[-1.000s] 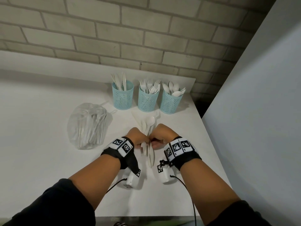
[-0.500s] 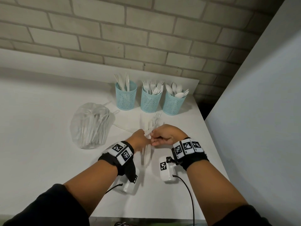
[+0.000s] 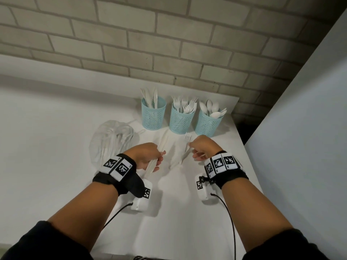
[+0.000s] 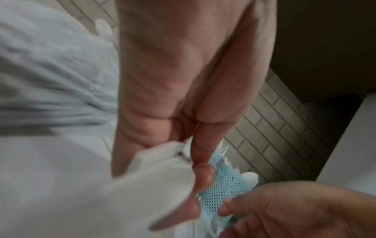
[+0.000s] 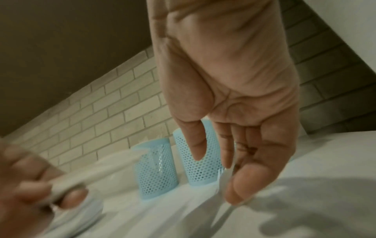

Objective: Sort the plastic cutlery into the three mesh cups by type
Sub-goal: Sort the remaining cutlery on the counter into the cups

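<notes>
White tabletop (image 3: 56,147) against a brick wall (image 3: 169,44). Left hand (image 3: 145,156): fingers curled round a bundle of white cutlery (image 3: 161,145). Right hand (image 3: 203,148): thumb and fingertips pinched a fork (image 3: 186,147), tines toward the cups. Beyond stood three blue mesh cups: knives cup (image 3: 153,117), forks cup (image 3: 181,121), spoons cup (image 3: 207,123). Clear bag of cutlery (image 3: 110,139) lay left.

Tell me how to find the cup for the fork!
Look along the brick wall at the back of the white table, where three blue mesh cups stand in a row. Choose the middle cup: only it holds forks with prongs, between the knives' cup and the spoons' cup.
</notes>
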Demonstrator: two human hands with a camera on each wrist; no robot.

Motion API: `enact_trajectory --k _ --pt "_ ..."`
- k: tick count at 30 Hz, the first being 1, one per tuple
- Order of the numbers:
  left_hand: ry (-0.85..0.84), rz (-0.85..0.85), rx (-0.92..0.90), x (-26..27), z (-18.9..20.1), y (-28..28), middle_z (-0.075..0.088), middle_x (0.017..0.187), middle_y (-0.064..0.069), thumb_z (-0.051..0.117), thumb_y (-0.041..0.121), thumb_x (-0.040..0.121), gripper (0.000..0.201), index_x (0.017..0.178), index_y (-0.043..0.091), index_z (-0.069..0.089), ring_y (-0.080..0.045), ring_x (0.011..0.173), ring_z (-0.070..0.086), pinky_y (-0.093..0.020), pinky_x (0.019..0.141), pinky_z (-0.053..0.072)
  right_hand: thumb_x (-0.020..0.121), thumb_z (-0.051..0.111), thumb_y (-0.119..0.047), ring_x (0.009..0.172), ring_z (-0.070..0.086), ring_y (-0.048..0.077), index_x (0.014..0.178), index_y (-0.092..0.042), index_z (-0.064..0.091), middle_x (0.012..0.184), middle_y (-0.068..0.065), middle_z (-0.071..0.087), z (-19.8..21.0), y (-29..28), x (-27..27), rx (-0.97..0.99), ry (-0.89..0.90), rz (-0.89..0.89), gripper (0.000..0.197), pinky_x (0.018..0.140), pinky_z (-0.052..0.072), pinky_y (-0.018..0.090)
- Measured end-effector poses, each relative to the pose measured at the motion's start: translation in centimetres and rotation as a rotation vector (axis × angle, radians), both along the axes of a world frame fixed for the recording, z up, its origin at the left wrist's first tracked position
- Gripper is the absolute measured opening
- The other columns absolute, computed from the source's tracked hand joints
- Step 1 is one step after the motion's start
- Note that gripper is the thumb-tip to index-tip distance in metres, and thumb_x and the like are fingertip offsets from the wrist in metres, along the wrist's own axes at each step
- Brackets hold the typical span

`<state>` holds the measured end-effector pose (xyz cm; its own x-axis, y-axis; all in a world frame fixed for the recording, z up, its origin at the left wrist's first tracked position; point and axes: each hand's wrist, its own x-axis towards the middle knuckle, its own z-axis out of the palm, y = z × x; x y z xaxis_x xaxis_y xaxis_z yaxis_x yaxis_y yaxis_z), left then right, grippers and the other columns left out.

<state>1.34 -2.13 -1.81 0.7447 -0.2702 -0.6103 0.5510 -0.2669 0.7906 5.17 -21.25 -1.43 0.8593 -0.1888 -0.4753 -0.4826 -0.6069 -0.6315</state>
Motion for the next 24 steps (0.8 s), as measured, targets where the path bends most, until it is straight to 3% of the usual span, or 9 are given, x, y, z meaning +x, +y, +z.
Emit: enact_trajectory --k 2,4,7,9,12,16,19,21,24 --pt "-0.08 0.019 0.027 0.6 -0.2 0.4 0.044 0.064 -0.002 0.044 0.014 0.099 0.012 0.108 0.008 0.041 -0.012 0.052 0.039 -0.024 0.049 0.038 0.092 0.053 -0.024 0.049 0.051 0.021 0.098 -0.002 0.052 0.068 0.01 0.053 -1.0 0.5 0.6 -0.083 -0.023 0.025 0.023 0.049 0.046 0.027" --pt "-0.233 0.027 0.1 1.3 -0.6 0.4 0.043 0.067 -0.003 0.046 0.018 0.097 0.015 0.107 0.008 0.04 -0.013 0.053 0.038 -0.024 0.048 0.035 0.087 0.059 -0.032 0.051 0.051 0.023 0.109 0.003 0.05 0.073 0.014 0.058 -1.9 1.2 1.2 -0.177 -0.052 0.067 0.042 0.053 0.045 0.027" --pt "-0.47 0.046 0.324 2.3 -1.2 0.4 0.047 0.079 -0.001 0.056 0.024 0.091 0.018 0.095 0.011 0.045 -0.016 0.065 0.045 -0.026 0.059 0.036 0.078 0.067 -0.042 0.09 0.063 0.03 0.128 0.002 0.035 0.11 0.021 0.063 -3.1 2.1 2.1 -0.29 -0.07 0.097 0.073 0.077 0.05 0.033" --pt "-0.557 -0.042 0.527 2.6 -1.5 0.1 0.052 0.094 -0.002 0.065 0.024 0.086 0.02 0.094 0.013 0.05 -0.021 0.086 0.053 -0.026 0.073 0.038 0.077 0.069 -0.04 0.109 0.059 0.031 0.131 -0.003 0.029 0.12 0.018 0.059 -3.5 2.6 2.4 -0.37 -0.079 0.128 0.076 0.09 0.05 0.038" --pt "-0.615 -0.246 0.708 2.9 -2.3 -0.4 0.059 0.113 -0.008 0.069 0.019 0.081 0.019 0.095 0.014 0.057 -0.024 0.108 0.055 -0.025 0.086 0.039 0.083 0.066 -0.032 0.121 0.049 0.03 0.131 -0.001 0.032 0.13 0.017 0.051 -3.6 2.9 2.9 -0.483 -0.05 0.196 0.066 0.098 0.044 0.038" --pt "-0.651 -0.323 0.782 3.5 -3.2 -0.9 0.062 0.114 -0.008 0.071 0.018 0.079 0.024 0.102 0.012 0.064 -0.024 0.106 0.057 -0.026 0.088 0.041 0.088 0.059 -0.015 0.111 0.059 0.029 0.119 0.002 0.045 0.122 0.017 0.059 -3.3 2.5 3.4 -0.485 -0.042 0.254 0.037 0.083 0.048 0.032" --pt "-0.651 -0.335 0.815 3.9 -3.2 -1.1 0.067 0.105 -0.008 0.072 0.02 0.079 0.015 0.091 0.014 0.066 -0.024 0.101 0.06 -0.028 0.083 0.043 0.085 0.06 -0.011 0.091 0.064 0.028 0.094 -0.003 0.051 0.111 0.018 0.066 -3.1 2.2 3.4 -0.473 -0.043 0.297 0.015 0.059 0.045 0.025" --pt "-0.657 -0.335 0.852 4.0 -3.4 -1.1 0.066 0.104 -0.009 0.071 0.023 0.079 0.018 0.092 0.011 0.065 -0.025 0.098 0.06 -0.031 0.081 0.045 0.083 0.058 -0.007 0.069 0.057 0.025 0.073 -0.005 0.045 0.102 0.018 0.067 -3.1 1.9 3.3 -0.462 -0.046 0.308 0.016 0.05 0.038 0.021" --pt "-0.645 -0.345 0.896 3.7 -4.0 -0.9 0.064 0.107 -0.01 0.066 0.027 0.085 0.026 0.1 0.007 0.062 -0.026 0.1 0.059 -0.031 0.079 0.043 0.079 0.056 -0.004 0.06 0.053 0.024 0.066 -0.009 0.038 0.076 0.013 0.06 -2.8 1.3 2.6 -0.406 -0.051 0.29 0.022 0.051 0.041 0.023"
